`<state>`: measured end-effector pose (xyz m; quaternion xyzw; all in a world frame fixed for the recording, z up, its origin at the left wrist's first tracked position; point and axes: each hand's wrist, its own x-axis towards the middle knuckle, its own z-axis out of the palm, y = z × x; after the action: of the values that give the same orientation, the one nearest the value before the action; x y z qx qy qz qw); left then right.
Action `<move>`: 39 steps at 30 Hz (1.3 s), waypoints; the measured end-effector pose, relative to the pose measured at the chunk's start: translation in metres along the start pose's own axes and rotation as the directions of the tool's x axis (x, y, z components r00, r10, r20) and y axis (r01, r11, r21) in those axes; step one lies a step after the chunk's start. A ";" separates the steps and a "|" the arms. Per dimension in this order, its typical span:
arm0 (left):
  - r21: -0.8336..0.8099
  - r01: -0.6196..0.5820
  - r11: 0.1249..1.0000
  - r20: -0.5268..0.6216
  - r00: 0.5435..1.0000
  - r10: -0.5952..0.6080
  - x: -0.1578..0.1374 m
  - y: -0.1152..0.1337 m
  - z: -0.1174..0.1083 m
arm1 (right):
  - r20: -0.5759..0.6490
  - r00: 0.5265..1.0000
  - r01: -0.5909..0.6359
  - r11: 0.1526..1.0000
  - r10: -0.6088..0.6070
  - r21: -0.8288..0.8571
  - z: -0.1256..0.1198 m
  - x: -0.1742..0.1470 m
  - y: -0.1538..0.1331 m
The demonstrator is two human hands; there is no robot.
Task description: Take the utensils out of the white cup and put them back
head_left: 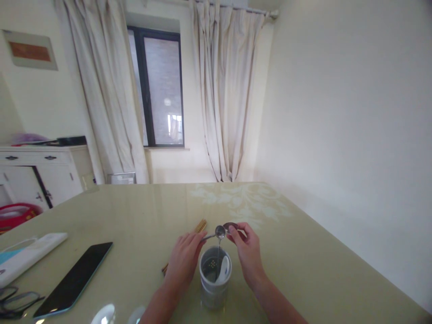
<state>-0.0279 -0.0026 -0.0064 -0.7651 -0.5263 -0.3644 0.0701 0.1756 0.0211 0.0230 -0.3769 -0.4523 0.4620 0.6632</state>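
My left hand is closed, its fingertips pinching the handle of a metal spoon above a grey cup-shaped holder. Opposite it, my right hand is closed with thumb and fingers on a dark oval piece, which looks like a spoon's bowl; the rest of it is hidden. The holder stands upright, with small holes in its bottom. Inside lean a white spoon and a thin metal stem, whose top reaches the metal spoon. Wooden chopsticks lie on the table, partly under my left hand.
On the glossy table, a black-screened phone or tablet, a white device and a pair of glasses lie at the left. Shiny rounded objects show at the near edge. A wall borders the right side.
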 end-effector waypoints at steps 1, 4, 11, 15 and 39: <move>0.010 -0.022 1.000 0.018 1.000 0.021 0.000 0.001 0.000 | 0.027 1.000 -0.004 1.000 0.004 -0.009 0.000 -0.001 -0.001; -0.002 -0.010 1.000 0.085 0.996 0.010 0.004 -0.001 -0.004 | 0.090 0.995 -0.027 0.999 0.031 -0.043 -0.003 0.000 -0.001; 0.209 0.486 0.849 0.093 0.854 -0.512 0.003 -0.050 -0.029 | 0.104 0.994 0.061 0.987 -0.045 -0.150 -0.006 -0.004 -0.008; 0.346 0.513 0.786 0.088 0.816 -0.571 -0.004 -0.067 -0.029 | 0.257 0.966 0.086 0.980 -0.037 -0.180 -0.003 -0.011 -0.013; 0.357 0.482 0.800 0.198 0.798 -0.569 -0.002 -0.054 -0.017 | 0.313 0.948 -0.027 0.994 0.059 -0.105 0.001 -0.018 -0.017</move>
<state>-0.0833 0.0108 -0.0105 -0.6134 -0.7713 -0.1701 -0.0036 0.1766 -0.0005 0.0341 -0.3406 -0.5668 0.5075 0.5525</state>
